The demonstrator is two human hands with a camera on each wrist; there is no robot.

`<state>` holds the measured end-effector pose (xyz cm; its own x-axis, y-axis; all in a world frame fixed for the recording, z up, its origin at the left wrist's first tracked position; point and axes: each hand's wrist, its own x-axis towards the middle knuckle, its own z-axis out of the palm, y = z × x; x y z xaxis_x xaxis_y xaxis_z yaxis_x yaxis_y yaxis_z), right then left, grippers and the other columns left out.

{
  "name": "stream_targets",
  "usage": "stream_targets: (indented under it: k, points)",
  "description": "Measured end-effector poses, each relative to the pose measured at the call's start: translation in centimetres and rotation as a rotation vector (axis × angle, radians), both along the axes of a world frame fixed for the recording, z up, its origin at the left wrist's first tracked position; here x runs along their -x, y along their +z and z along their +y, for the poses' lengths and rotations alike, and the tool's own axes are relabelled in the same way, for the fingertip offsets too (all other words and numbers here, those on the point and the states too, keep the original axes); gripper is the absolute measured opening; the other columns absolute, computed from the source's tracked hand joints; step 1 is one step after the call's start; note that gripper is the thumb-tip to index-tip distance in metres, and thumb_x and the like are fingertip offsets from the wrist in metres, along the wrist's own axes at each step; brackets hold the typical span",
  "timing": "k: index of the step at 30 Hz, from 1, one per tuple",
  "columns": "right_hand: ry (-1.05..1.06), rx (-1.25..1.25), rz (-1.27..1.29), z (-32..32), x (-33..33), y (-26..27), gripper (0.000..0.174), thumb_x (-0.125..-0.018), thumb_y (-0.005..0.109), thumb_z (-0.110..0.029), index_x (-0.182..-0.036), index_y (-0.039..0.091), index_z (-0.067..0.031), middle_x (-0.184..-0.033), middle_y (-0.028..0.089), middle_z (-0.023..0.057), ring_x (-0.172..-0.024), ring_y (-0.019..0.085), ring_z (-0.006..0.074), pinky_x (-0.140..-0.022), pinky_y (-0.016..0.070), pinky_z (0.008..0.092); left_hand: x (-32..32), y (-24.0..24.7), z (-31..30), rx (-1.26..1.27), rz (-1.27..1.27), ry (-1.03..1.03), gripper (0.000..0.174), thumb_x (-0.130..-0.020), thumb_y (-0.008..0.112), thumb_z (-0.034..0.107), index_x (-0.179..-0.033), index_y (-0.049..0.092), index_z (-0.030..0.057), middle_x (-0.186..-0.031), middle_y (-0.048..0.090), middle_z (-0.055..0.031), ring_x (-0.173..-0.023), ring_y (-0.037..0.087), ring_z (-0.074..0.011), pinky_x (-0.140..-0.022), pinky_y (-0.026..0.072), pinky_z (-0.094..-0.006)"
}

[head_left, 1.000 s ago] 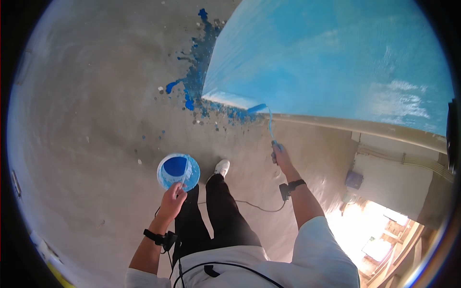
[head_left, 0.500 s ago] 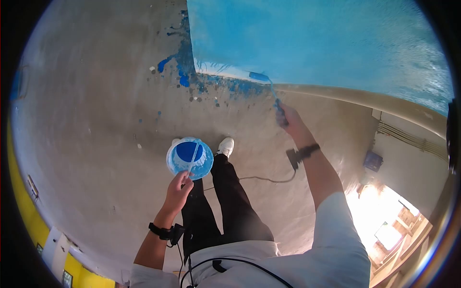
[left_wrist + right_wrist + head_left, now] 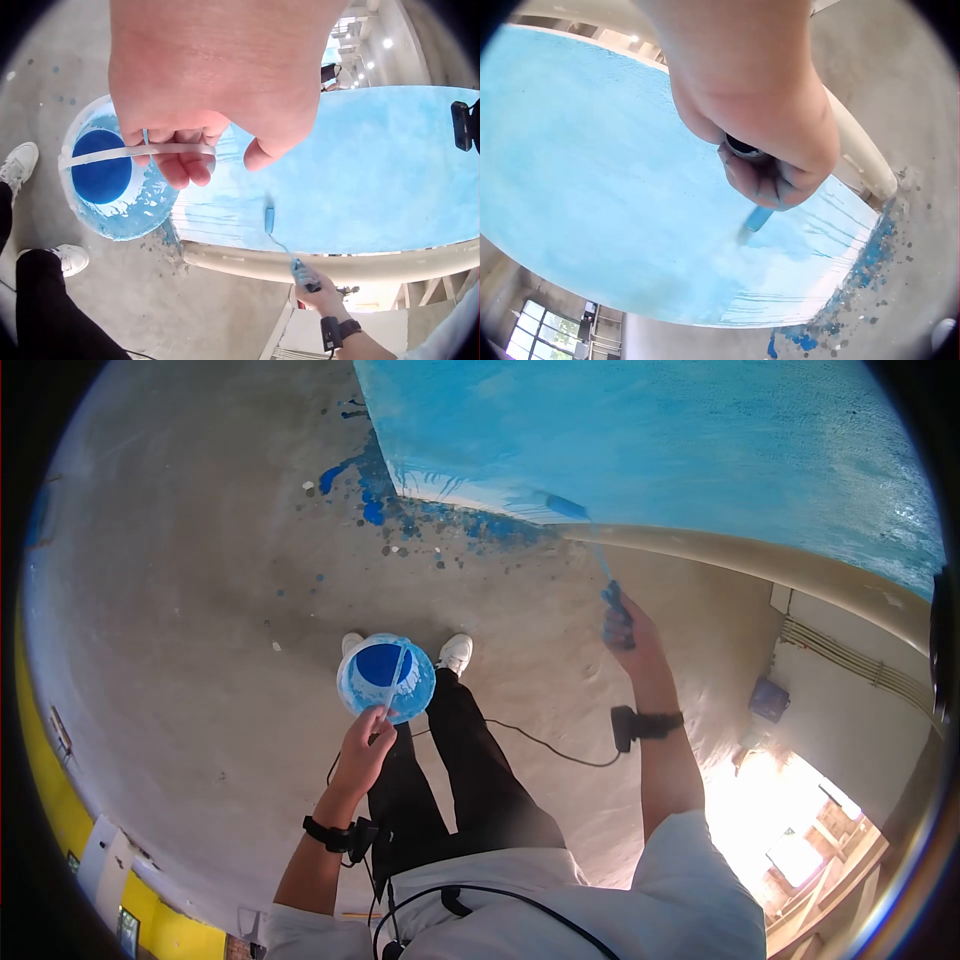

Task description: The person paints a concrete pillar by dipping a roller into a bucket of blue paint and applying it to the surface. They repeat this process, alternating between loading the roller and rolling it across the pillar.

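Note:
My right hand (image 3: 630,628) grips the handle of a small paint roller (image 3: 567,507), its fingers curled round it. The blue roller head lies over the lower part of a light-blue painted panel (image 3: 650,440). Paint runs show along the panel's whiter bottom strip. In the head view my left hand (image 3: 366,745) holds a white bucket (image 3: 425,695) by its handle, in front of my legs. Deep blue paint (image 3: 101,169) fills the bottom of the bucket, and lighter blue smears coat its inner wall. The left wrist view shows the white handle strap (image 3: 105,155) running across the curled fingers.
Blue paint spatters (image 3: 375,500) mark the floor (image 3: 200,610) by the panel's corner. A beige rounded edge (image 3: 720,550) runs under the panel. My shoes (image 3: 456,653) stand just beyond the bucket. A thin cable (image 3: 560,758) loops from my right wrist past my legs.
The roller has moved rightward along the panel's lower edge, and my right hand has shifted right with it. The bucket remains in my left hand. The head view has swung slightly.

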<state>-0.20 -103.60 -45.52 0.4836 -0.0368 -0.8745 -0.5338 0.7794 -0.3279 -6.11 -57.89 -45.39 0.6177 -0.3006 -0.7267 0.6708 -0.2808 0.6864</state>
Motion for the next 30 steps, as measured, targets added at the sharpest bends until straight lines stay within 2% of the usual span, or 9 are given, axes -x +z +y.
stream_targets:
  k: [2, 4, 7, 12, 16, 21, 25, 27, 30]
  points:
    - [-0.035, 0.034, 0.008, 0.1, -0.2, 1.7, 0.016, -0.096, 0.048, -0.025, -0.099, 0.056, -0.0107, -0.059, 0.035, -0.0073, -0.043, 0.03, 0.0024, -0.039, 0.0249, 0.0181, 0.0, 0.0, -0.2, -0.001, -0.007, 0.008, 0.027, -0.085, 0.055, 0.006, -0.11, 0.051, -0.0006, -0.103, 0.06, -0.0088, -0.086, 0.054, -0.016, -0.084, 0.0439, -0.0316]
    - [0.019, 0.12, 0.056, 0.7, -0.8, 1.8, 0.021, -0.096, 0.046, -0.029, -0.088, 0.055, -0.0116, -0.059, 0.039, -0.0054, -0.044, 0.031, 0.0043, -0.04, 0.0252, 0.0201, 0.0, 0.0, -0.1, -0.007, -0.013, 0.019, 0.026, -0.085, 0.055, 0.006, -0.11, 0.051, -0.0006, -0.103, 0.061, -0.0089, -0.086, 0.054, -0.0159, -0.084, 0.0438, -0.0316]
    - [0.132, -0.014, -0.045, -0.5, -2.3, -6.8, 0.024, -0.096, 0.046, -0.029, -0.083, 0.052, -0.0111, -0.059, 0.039, -0.0052, -0.044, 0.033, 0.0049, -0.04, 0.0258, 0.0206, -0.1, 0.1, 0.3, -0.045, 0.013, 0.012, 0.026, -0.085, 0.055, 0.007, -0.109, 0.051, -0.0001, -0.103, 0.061, -0.0089, -0.086, 0.054, -0.0162, -0.084, 0.0438, -0.0317]
    - [0.13, 0.186, 0.2, 1.5, -6.6, -14.2, 0.026, -0.097, 0.045, -0.031, -0.08, 0.049, -0.0111, -0.06, 0.04, -0.0053, -0.045, 0.036, 0.0053, -0.041, 0.0278, 0.0218, -0.4, -0.5, 0.4, -0.064, -0.014, 0.015, 0.023, -0.085, 0.055, 0.008, -0.106, 0.053, 0.0002, -0.096, 0.059, -0.008, -0.086, 0.053, -0.0163, -0.083, 0.0434, -0.0315]
    - [0.068, 0.144, 0.195, 0.8, -4.6, -13.7, 0.023, -0.097, 0.045, -0.03, -0.083, 0.05, -0.0114, -0.06, 0.04, -0.0055, -0.045, 0.035, 0.0053, -0.041, 0.0279, 0.0217, -1.1, -0.5, 0.1, -0.083, 0.003, -0.023, 0.022, -0.084, 0.056, 0.009, -0.104, 0.054, 0.0004, -0.091, 0.057, -0.007, -0.086, 0.053, -0.0161, -0.083, 0.0426, -0.0309]
    - [-0.016, 0.086, 0.067, -2.9, 0.7, -3.9, 0.019, -0.097, 0.045, -0.028, -0.088, 0.052, -0.0125, -0.06, 0.038, -0.0057, -0.045, 0.033, 0.0049, -0.042, 0.0271, 0.021, -1.9, -0.1, -1.0, -0.072, 0.021, -0.068, 0.022, -0.085, 0.055, 0.01, -0.105, 0.053, 0.0005, -0.092, 0.057, -0.0072, -0.086, 0.052, -0.0155, -0.083, 0.042, -0.0302]
    - [0.026, 0.254, 0.052, -2.8, 1.5, 1.4, 0.018, -0.096, 0.047, -0.028, -0.09, 0.053, -0.0127, -0.06, 0.039, -0.0053, -0.045, 0.033, 0.0051, -0.042, 0.0262, 0.0212, -1.7, -0.1, -1.9, -0.044, 0.032, -0.052, 0.023, -0.085, 0.055, 0.01, -0.106, 0.053, 0.0005, -0.096, 0.059, -0.008, -0.086, 0.051, -0.0151, -0.083, 0.0419, -0.0302]
    - [0.032, 0.281, 0.077, -2.8, 1.6, 0.5, 0.018, -0.096, 0.047, -0.028, -0.091, 0.053, -0.0125, -0.06, 0.039, -0.0052, -0.045, 0.032, 0.0052, -0.042, 0.026, 0.0213, -1.8, 0.0, -2.2, -0.052, 0.031, -0.095, 0.023, -0.085, 0.055, 0.01, -0.106, 0.052, 0.0005, -0.099, 0.059, -0.0083, -0.086, 0.051, -0.0151, -0.083, 0.042, -0.0301]
    - [0.095, 0.185, 0.087, -4.5, -0.2, -6.9, 0.018, -0.096, 0.047, -0.028, -0.09, 0.053, -0.0119, -0.061, 0.04, -0.005, -0.045, 0.033, 0.0056, -0.041, 0.0267, 0.022, -2.1, 0.1, -2.7, -0.08, 0.009, -0.13, 0.023, -0.085, 0.054, 0.01, -0.106, 0.052, 0.0005, -0.099, 0.059, -0.0075, -0.086, 0.052, -0.0151, -0.083, 0.0422, -0.0298]
